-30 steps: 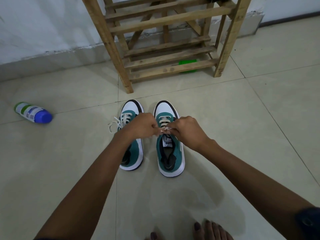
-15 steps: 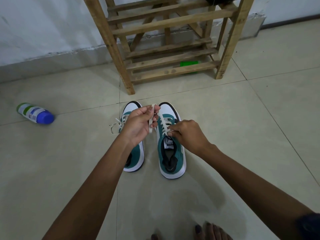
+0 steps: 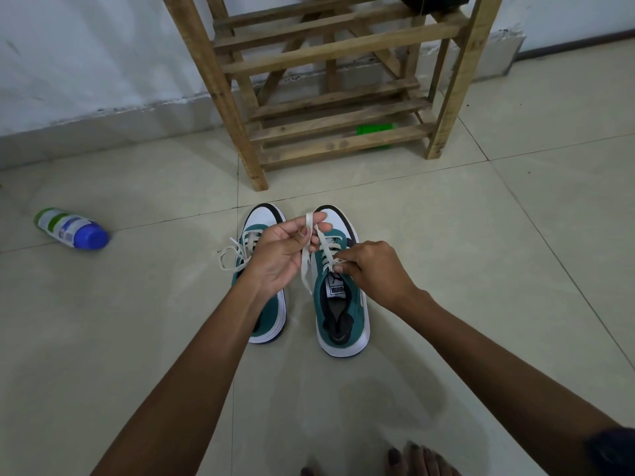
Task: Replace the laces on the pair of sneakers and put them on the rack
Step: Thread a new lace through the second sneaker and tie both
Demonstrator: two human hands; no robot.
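Two teal and white sneakers stand side by side on the tiled floor, toes toward the rack. The left sneaker (image 3: pixel 266 219) carries a tied white lace with loose loops at its left. Over the right sneaker (image 3: pixel 343 321), my left hand (image 3: pixel 281 255) pinches a white lace end (image 3: pixel 307 255) pulled up, its tail hanging down. My right hand (image 3: pixel 372 269) pinches the lace at the top eyelets by the tongue. The wooden rack (image 3: pixel 330 87) stands just behind the shoes.
A white bottle with a blue cap (image 3: pixel 70 228) lies on the floor at the left. A green object (image 3: pixel 374 129) sits under the rack's lowest slats. A dark thing rests on the rack's top right. My bare toes (image 3: pixel 412 458) show at the bottom edge.
My left hand has lifted the lace end up and away from the right sneaker. The right hand has stayed at the top eyelets.
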